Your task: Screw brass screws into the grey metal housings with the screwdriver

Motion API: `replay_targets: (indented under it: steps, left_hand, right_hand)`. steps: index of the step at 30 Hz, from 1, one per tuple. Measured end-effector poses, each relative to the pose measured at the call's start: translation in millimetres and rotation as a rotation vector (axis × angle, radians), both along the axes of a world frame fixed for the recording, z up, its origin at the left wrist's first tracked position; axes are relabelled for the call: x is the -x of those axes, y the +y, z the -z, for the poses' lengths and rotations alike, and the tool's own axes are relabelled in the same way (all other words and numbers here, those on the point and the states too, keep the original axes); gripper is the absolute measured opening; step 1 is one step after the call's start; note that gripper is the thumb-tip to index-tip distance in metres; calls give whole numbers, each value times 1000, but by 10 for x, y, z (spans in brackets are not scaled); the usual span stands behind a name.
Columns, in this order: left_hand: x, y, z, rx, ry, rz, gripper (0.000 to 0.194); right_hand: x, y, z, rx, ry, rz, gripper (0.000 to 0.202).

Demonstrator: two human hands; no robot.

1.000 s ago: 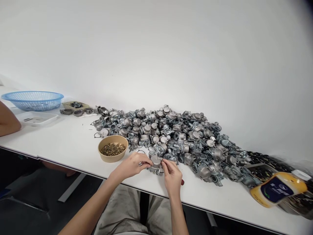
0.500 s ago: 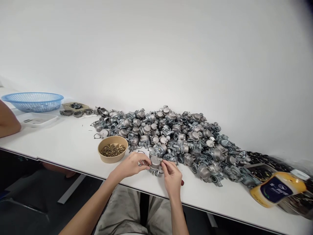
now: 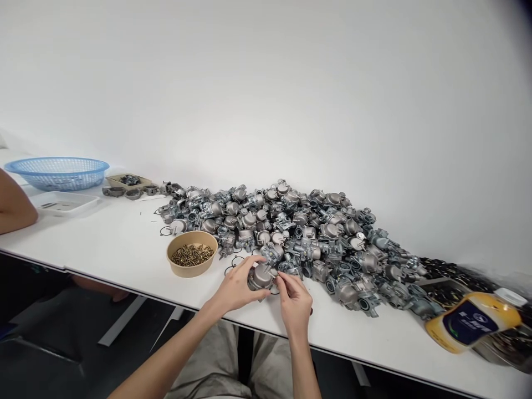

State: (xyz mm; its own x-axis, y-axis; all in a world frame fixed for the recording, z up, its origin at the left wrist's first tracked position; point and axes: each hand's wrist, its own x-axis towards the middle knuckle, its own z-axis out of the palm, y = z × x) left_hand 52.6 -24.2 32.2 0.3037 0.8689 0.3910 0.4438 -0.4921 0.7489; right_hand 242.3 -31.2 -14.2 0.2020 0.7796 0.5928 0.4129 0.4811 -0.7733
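A grey metal carburetor [image 3: 262, 275] sits at the table's front edge, its rounded bowl facing up. My left hand [image 3: 238, 288] is closed round its left side, thumb in front and fingers behind. At its right side, my right hand [image 3: 296, 303] has thumb and forefinger pinched together by a small spout on the bowl. What those fingertips hold, if anything, is too small to make out. Left of my hands stands a tan paper bowl [image 3: 172, 260] with many brass-coloured screws [image 3: 193, 255]. Thin black gasket rings [image 3: 231, 267] lie beside my left hand.
A large heap of carburetors [image 3: 299, 221] spreads behind and right of my hands. A yellow bottle [image 3: 474, 321] lies tilted at the right. At the left are a blue basket [image 3: 62, 180], a white tray [image 3: 85, 206] and another person's arm [image 3: 14, 205].
My left hand has moved from a fingertip touch to a wider grip round the carburetor, which has turned and tilted slightly. My right hand stays pinched at its right side.
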Motion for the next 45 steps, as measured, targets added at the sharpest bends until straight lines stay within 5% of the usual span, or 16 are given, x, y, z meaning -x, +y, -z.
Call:
replay_targets:
  steps: [22, 45]
  left_hand:
    - [-64, 33, 193, -148, 126, -42, 55]
    - [13, 72, 144, 8, -78, 110, 54]
  right_hand:
    - [-14, -97, -16, -100, -127, -38, 17]
    - [18, -162, -78, -143, -210, -60, 18]
